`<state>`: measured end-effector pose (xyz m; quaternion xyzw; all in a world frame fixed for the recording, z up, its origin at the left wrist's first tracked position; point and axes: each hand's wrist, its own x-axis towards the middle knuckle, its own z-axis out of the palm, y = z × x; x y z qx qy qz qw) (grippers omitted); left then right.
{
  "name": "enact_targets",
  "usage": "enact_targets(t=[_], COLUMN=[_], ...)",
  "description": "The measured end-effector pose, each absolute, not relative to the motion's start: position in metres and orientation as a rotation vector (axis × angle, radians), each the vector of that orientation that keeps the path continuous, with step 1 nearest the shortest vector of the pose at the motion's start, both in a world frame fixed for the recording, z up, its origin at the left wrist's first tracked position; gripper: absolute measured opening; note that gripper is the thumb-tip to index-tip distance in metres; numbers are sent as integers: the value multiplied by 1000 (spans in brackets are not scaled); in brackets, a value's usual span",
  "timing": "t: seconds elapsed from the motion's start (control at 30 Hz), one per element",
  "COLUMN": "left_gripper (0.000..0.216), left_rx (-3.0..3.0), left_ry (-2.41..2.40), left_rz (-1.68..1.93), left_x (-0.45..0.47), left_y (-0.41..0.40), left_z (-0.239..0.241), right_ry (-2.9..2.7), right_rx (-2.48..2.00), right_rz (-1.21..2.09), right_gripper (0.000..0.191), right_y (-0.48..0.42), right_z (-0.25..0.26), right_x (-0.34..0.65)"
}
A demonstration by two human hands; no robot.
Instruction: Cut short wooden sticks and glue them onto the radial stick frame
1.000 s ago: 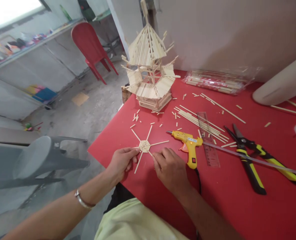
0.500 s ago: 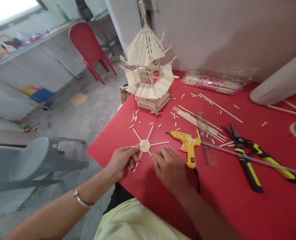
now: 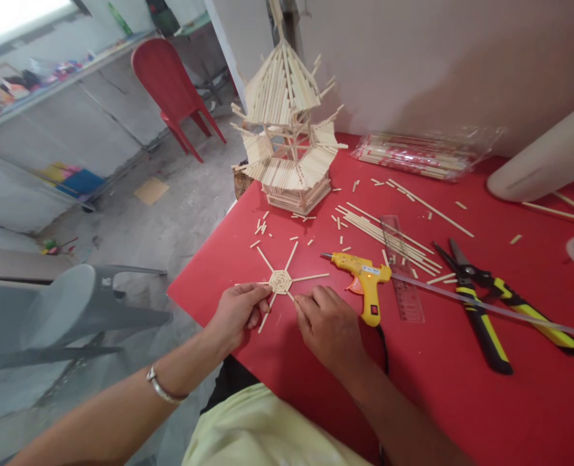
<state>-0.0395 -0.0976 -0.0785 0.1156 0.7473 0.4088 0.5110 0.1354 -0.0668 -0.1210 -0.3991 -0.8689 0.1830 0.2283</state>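
Between my hands is a wooden stick frame (image 3: 281, 282), a small hexagonal spiral with thin spokes fanning out from it. My left hand (image 3: 241, 314) pinches it at the left side, thumb and fingers at the edge of the hexagon. The fingers of my right hand (image 3: 328, 320) are closed on the end of its lower right spoke. Just right of that hand, a yellow glue gun (image 3: 364, 278) lies on its side with a glue stick (image 3: 490, 304) trailing from its back. A pagoda-shaped stick model (image 3: 291, 129) stands behind.
The red table (image 3: 461, 408) carries loose sticks (image 3: 388, 236), cut bits, a clear ruler (image 3: 403, 278), black-and-yellow shears (image 3: 475, 291) and a plastic-wrapped stick bundle (image 3: 413, 155). A pale cylinder (image 3: 543, 155) leans in at the right. Grey stool (image 3: 63, 310) and red chair (image 3: 170, 90) stand on the floor.
Both hands keep their hold on the stick frame, nearly still. The view has shifted very slightly; nothing on the table has visibly been moved.
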Motion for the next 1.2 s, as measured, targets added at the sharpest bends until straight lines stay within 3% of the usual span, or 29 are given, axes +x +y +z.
enact_targets(t=[1.2], left_gripper=[24], left_rx=[295], left_ry=[1814], left_rz=[969], left_x=[-40], left_y=[-99], left_z=[-81], right_ry=[-2391], right_rx=[-1091], right_rz=[496], right_gripper=[19], right_y=[-67], right_z=[-121], right_x=[136])
